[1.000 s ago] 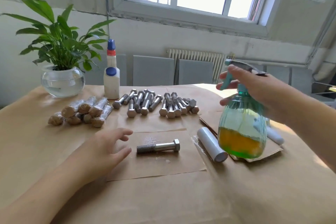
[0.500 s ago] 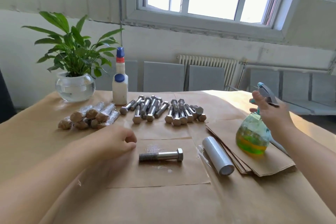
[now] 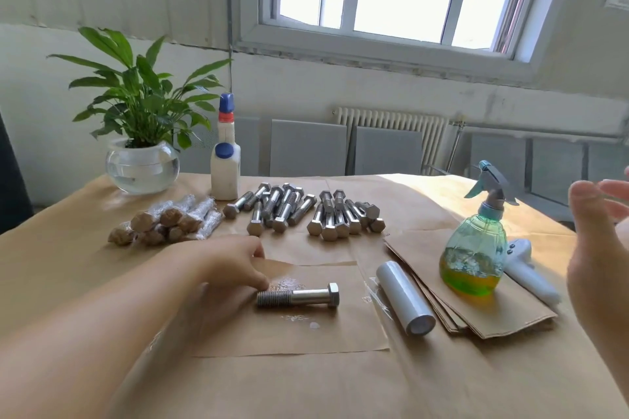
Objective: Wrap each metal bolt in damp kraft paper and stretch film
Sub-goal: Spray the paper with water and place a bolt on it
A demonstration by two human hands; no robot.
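Left hand (image 3: 231,265) touches bolt (image 3: 299,295) on kraft sheet (image 3: 292,326)

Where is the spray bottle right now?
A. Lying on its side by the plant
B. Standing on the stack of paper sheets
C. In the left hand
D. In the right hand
B: the spray bottle stands upright on the stack of paper sheets, and the right hand is open beside it.

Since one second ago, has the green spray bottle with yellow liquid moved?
Yes. The green spray bottle then hung in the right hand beside the film roll; now it stands released on the kraft sheet stack.
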